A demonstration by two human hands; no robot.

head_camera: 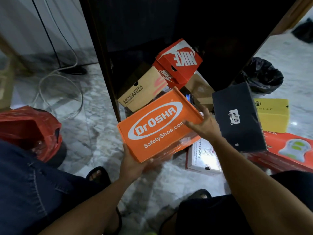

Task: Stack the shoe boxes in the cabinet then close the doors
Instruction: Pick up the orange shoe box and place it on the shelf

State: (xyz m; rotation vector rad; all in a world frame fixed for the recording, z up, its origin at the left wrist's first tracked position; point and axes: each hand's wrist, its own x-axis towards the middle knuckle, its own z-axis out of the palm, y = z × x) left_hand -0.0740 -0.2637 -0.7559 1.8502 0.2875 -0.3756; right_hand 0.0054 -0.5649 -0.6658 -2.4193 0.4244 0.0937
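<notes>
An orange Dr.Osha shoe box (155,124) is held tilted above the floor in front of the dark cabinet (152,28). My left hand (133,164) grips its near bottom corner from below. My right hand (203,124) holds its right edge, fingers over the lid. Inside the cabinet bottom lie a tan Skechers box (140,90), two red Nike boxes (179,60) piled askew, and a brown box (199,89). A black Onitsuka Tiger box (237,116) sits to the right, a white box (203,155) lies under the orange one.
A yellow box (272,114) and a large red carton (291,150) lie on the marble floor at right. A black bag (264,73) stands behind them. A red plastic bag (30,131) is at left, with cables (59,78) beyond. My sandalled feet are near the bottom.
</notes>
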